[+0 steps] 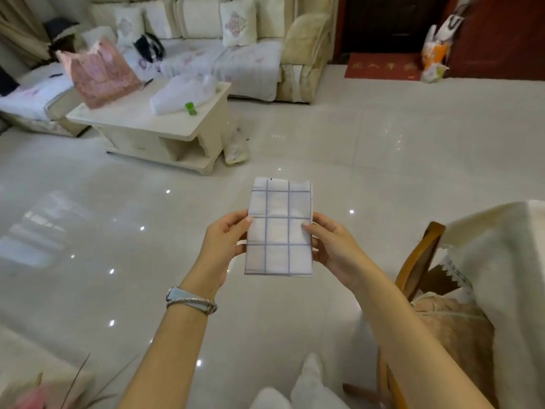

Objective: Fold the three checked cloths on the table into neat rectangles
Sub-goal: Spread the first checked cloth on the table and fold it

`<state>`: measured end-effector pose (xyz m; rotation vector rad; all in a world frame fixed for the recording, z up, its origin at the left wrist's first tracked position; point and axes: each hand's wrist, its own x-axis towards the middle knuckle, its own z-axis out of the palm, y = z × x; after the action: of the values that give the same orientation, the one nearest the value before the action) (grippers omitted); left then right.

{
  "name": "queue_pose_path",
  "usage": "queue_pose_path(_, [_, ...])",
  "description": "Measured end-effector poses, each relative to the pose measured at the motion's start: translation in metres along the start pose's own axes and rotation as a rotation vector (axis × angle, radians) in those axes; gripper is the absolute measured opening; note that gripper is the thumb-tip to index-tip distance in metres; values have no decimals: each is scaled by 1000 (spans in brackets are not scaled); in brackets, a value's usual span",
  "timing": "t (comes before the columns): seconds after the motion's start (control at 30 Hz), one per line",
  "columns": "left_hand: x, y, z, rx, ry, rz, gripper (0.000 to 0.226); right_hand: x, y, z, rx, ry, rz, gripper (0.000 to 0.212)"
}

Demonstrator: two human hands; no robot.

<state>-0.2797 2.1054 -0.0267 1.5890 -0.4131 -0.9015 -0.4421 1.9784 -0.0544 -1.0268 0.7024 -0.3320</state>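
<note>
Cloth (280, 228): white with thin purple checks, folded to a tall narrow rectangle. It is held up in the air over the glossy floor (383, 172), upright and facing the camera, between both hands.

Left hand (224, 240): pinches the left edge at mid-height, thumb on the front, fingers curled behind. Bangle (191, 301) on that wrist.

Right hand (330, 246): pinches the right edge at the same height, thumb on the front, fingers curled behind (tips hidden by the cloth).

Right of frame: wooden chair (418, 261) beside a table under a white lace-edged cover (507, 276).

Far left: low cream coffee table (141, 125) with a pink bag (97, 72) and a white bundle (180, 93). Sofa (236, 60) behind.
</note>
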Motion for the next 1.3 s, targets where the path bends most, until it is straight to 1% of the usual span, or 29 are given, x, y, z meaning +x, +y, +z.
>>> queue_pose_path(0.1, [51,19,25,33,-57,8,20,28,-25,-22,42,78,-33,25])
queue_pose_path(0.2, [100,31,64,63,-158,2,20,48,-43,-55,92,177,-71,25])
queue_pose_path(0.37, [182,42,147,100,-325,-38,14,74,-68,-120,171,399,-120,27])
queue_pose_path(0.47, [229,50,199,150,-464,-45,16,87,-85,-154,178,547,-145,27])
queue_pose_path(0.67, [298,70,309,286,-845,-64,15,93,-112,-206,311,905,-230,25])
queue_pose_path(0.8, [317,74,370,374,-1042,-54,17,90,-119,-223,398,1109,-270,23])
queue_pose_path(0.9, [322,74,409,425,-1156,-51,22,86,-120,-236,454,1209,-302,22])
queue_pose_path(1.03, [315,68,463,473,-1298,-58,23,75,-116,-264,524,1321,-346,24])
queue_pose_path(1.17, [304,56,520,544,-1408,-61,21,64,-109,-303,617,1446,-398,25])
queue_pose_path(1.3, [296,39,579,594,-1449,-69,19,52,-102,-351,647,1510,-385,26])
